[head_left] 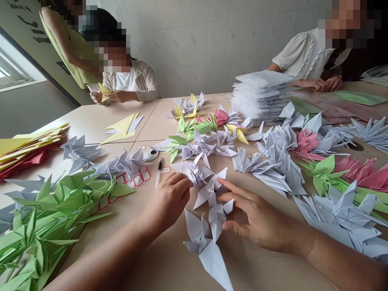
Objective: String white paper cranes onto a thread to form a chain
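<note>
Our left hand [165, 202] grips a pale origami crane [195, 173] narrowly, our right hand [257, 218] spread wide beside a second crane [214, 206] on the worktop [169, 262].

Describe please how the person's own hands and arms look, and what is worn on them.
The left hand and right hand are bare, with no gloves, and no ring or watch shows. The left forearm and right forearm are bare too, with no sleeve in view.

Paper cranes [269, 169] across the table [169, 262]
</note>
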The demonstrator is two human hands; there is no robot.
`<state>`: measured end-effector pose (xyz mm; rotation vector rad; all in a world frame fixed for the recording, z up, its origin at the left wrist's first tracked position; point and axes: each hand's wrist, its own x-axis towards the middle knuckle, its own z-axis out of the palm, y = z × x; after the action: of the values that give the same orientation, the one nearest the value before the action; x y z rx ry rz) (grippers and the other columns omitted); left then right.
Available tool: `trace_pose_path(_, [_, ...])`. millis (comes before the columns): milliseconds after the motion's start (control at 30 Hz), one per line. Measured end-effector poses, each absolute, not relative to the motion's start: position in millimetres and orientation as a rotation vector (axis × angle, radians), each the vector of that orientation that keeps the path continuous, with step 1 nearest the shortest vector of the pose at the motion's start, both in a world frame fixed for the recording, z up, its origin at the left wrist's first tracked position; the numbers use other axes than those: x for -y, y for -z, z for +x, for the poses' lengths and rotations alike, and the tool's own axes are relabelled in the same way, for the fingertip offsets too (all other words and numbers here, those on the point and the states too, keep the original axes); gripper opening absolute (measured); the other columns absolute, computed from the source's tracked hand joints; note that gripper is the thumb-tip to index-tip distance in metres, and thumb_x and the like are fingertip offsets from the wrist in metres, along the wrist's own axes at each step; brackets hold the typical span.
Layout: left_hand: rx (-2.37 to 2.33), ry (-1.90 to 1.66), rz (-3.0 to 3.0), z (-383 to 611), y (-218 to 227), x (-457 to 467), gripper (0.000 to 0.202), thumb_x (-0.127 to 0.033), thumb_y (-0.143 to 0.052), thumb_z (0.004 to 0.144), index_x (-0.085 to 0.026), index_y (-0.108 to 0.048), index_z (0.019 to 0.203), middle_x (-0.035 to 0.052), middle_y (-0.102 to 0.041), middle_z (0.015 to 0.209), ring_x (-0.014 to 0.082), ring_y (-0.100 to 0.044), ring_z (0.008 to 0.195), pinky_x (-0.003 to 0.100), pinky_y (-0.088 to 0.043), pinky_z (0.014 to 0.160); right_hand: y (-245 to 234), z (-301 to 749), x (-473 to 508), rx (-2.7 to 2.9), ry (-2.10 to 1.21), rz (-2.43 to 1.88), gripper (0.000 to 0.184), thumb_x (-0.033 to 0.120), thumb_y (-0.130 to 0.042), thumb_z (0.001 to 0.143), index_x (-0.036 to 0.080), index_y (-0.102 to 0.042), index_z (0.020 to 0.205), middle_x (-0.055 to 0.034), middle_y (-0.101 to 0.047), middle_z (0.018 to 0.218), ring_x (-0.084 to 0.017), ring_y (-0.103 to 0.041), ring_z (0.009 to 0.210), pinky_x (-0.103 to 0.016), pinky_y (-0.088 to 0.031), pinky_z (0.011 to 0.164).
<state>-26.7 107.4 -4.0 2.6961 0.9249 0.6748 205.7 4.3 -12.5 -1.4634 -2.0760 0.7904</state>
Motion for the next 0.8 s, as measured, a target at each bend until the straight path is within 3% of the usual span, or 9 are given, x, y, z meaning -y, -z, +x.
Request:
trace_pose_path(133, [-0.898,-0.553,2.703,-26.0,8.1,-107.5,0.022,-0.001,-0.055,0.081,-0.019,-0.066,0.076,0.0017,-0.066,0.08,0.0168,-0.061,0.077,0.026,-0.048,0.069,15.3,206.1,-5.5,2.113,-0.788,-1.488,0.049,0.053,-0.06,0.088,0.021,-0.062,0.125,-0.0158,-0.036,0.155,-0.033,-0.044,0.137,-0.046,-0.044,0.108])
trace_pose_path(333, [-0.941,-0.5,2.668,-27.3,11.2,-109.5,0.014,-0.012,-0.059,0.087,-0.021,-0.07,0.088,0.0035,-0.068,0.088,0.0183,-0.063,0.083,0.03,-0.049,0.075,16.3,206.9,-5.8,2.106,-0.758,-1.467,0.05,0.053,-0.061,0.088,0.02,-0.062,0.126,-0.0151,-0.038,0.154,-0.033,-0.046,0.135,-0.045,-0.045,0.107])
trace_pose_path(667, [-1.106,-0.496,2.483,-25.7,9.2,-113.1,0.01,-0.022,-0.057,0.09,-0.018,-0.065,0.092,0.007,-0.068,0.093,0.0242,-0.062,0.089,0.038,-0.048,0.079,12.3,206.9,-4.9,2.087,-0.741,-1.409,0.042,0.048,-0.06,0.09,0.02,-0.064,0.12,-0.0131,-0.042,0.152,-0.03,-0.051,0.131,-0.042,-0.047,0.106])
trace_pose_path(800, [-1.108,-0.504,2.338,-24.4,9.4,-114.5,0.007,-0.023,-0.059,0.087,-0.02,-0.061,0.093,0.004,-0.071,0.09,0.0209,-0.066,0.085,0.034,-0.051,0.075,10.8,207.0,-4.5,2.038,-0.714,-1.324,0.041,0.047,-0.061,0.09,0.019,-0.063,0.12,-0.0143,-0.045,0.15,-0.03,-0.047,0.134,-0.044,-0.044,0.108])
